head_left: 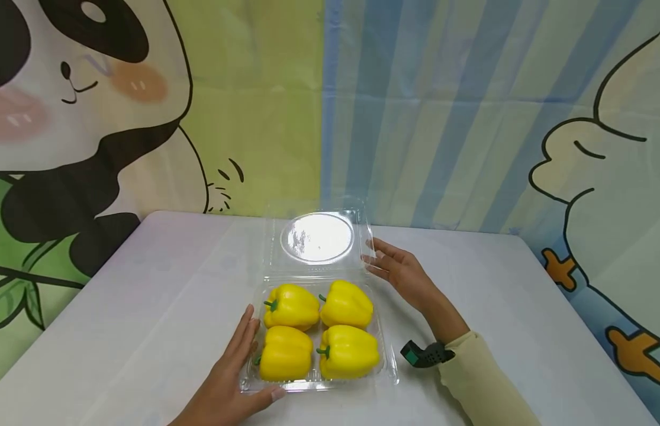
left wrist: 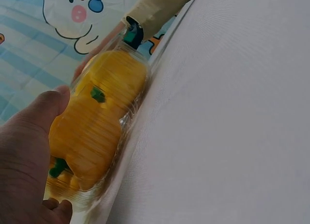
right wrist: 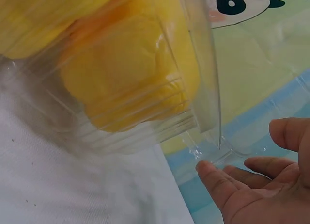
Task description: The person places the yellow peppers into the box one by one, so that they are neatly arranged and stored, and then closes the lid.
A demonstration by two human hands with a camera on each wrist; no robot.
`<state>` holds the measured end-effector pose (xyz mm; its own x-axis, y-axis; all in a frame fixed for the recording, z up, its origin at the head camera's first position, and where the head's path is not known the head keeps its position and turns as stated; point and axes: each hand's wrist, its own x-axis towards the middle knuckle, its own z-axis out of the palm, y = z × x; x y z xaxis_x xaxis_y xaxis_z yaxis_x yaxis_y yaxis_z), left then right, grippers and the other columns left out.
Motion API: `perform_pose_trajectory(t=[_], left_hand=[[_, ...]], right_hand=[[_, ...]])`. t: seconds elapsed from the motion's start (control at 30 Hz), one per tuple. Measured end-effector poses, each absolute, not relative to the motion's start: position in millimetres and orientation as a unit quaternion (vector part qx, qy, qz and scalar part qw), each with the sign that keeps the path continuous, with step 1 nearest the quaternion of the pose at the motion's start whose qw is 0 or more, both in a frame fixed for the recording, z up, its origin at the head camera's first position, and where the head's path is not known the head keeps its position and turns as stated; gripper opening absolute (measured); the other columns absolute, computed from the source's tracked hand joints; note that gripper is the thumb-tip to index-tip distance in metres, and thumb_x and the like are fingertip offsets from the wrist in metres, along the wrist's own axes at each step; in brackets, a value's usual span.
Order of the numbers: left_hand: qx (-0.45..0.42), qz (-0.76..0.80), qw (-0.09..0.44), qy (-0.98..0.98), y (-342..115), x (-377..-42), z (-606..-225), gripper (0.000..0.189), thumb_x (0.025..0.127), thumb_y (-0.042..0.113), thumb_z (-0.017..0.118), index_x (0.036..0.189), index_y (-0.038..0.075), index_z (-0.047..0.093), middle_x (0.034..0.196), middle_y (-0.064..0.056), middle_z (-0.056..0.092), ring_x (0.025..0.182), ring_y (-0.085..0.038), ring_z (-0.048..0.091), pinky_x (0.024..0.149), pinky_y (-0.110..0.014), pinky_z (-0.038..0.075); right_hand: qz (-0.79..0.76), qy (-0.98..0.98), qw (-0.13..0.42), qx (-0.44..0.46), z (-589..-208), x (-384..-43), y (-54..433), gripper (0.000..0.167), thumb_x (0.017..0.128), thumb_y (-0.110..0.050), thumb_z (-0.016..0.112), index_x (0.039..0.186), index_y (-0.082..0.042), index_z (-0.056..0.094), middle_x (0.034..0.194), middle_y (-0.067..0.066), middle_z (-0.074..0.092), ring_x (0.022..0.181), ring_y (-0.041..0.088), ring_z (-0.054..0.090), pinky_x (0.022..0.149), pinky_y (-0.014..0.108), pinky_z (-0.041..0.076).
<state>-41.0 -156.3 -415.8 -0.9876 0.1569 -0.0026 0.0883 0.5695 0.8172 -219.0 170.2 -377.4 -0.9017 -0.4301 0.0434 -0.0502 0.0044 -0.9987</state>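
A clear plastic clamshell box [head_left: 308, 386] lies on the table with its lid [head_left: 273, 242] raised at the far side. Several yellow bell peppers [head_left: 348, 352] with green stems sit inside, in two rows. My left hand [head_left: 225, 373] spans the box's near left corner, fingers along its left wall and thumb at its front edge. In the left wrist view, peppers [left wrist: 92, 136] show through the ribbed clear wall beside that thumb. My right hand [head_left: 401, 269] is at the lid's right edge, fingers extended; the right wrist view shows its thumb apart from the fingertips [right wrist: 206, 169].
The white table [head_left: 164, 307] extends on both sides of the box. Behind it hangs a printed cloth [head_left: 255, 106] with a panda and blue stripes. A black band with a green-faced device [head_left: 425, 355] is on my right wrist, by a beige sleeve [head_left: 484, 378].
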Motion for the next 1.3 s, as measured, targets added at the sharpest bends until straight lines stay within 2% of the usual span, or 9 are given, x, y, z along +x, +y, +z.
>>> perform_pose_trajectory(t=[0.17, 0.4, 0.73, 1.0, 1.3], left_hand=[[0.067, 0.453, 0.047, 0.888, -156.9, -40.0, -416.2, 0.12, 0.071, 0.059, 0.079, 0.157, 0.03, 0.0, 0.162, 0.003, 0.007, 0.138, -0.032, 0.034, 0.104, -0.05, 0.036], [0.072, 0.462, 0.049, 0.883, -156.8, -38.9, -413.7, 0.12, 0.072, 0.058, 0.079, 0.157, 0.028, 0.0, 0.162, -0.002, 0.005, 0.134, -0.036, 0.039, 0.103, -0.053, 0.037], [0.083, 0.458, 0.039, 0.884, -155.5, -40.6, -414.6, 0.118, 0.074, 0.056, 0.078, 0.157, 0.025, 0.0, 0.162, 0.0, 0.002, 0.137, -0.035, 0.036, 0.102, -0.055, 0.036], [0.082, 0.458, 0.04, 0.884, -155.2, -41.2, -414.6, 0.119, 0.074, 0.057, 0.078, 0.157, 0.027, -0.001, 0.162, 0.001, 0.002, 0.137, -0.034, 0.036, 0.103, -0.053, 0.037], [0.083, 0.468, 0.047, 0.879, -155.4, -40.8, -413.7, 0.117, 0.075, 0.053, 0.079, 0.157, 0.027, -0.001, 0.162, 0.001, 0.001, 0.136, -0.034, 0.037, 0.103, -0.05, 0.037]], right_hand=[[-0.687, 0.693, 0.133, -0.172, -371.1, -212.7, 168.9, 0.051, 0.105, -0.013, 0.041, 0.153, -0.004, 0.025, 0.156, 0.013, 0.028, 0.135, 0.03, 0.041, 0.102, 0.031, 0.041], [-0.712, 0.672, 0.13, -0.156, -359.9, -206.7, 167.4, 0.056, 0.105, -0.016, 0.044, 0.155, -0.008, 0.02, 0.154, 0.016, 0.031, 0.135, 0.034, 0.04, 0.104, 0.035, 0.038], [-0.722, 0.666, 0.129, -0.139, -351.1, -204.4, 168.2, 0.054, 0.107, -0.032, 0.038, 0.154, -0.009, 0.025, 0.152, 0.013, 0.035, 0.134, 0.033, 0.042, 0.102, 0.033, 0.041], [-0.712, 0.675, 0.123, -0.146, -345.4, -201.6, 167.6, 0.057, 0.107, -0.037, 0.035, 0.154, -0.007, 0.023, 0.15, 0.019, 0.035, 0.133, 0.036, 0.042, 0.103, 0.034, 0.041], [-0.683, 0.703, 0.121, -0.158, -334.4, -198.4, 166.1, 0.068, 0.104, -0.051, 0.026, 0.153, -0.004, 0.025, 0.149, 0.022, 0.034, 0.133, 0.038, 0.04, 0.108, 0.046, 0.035]])
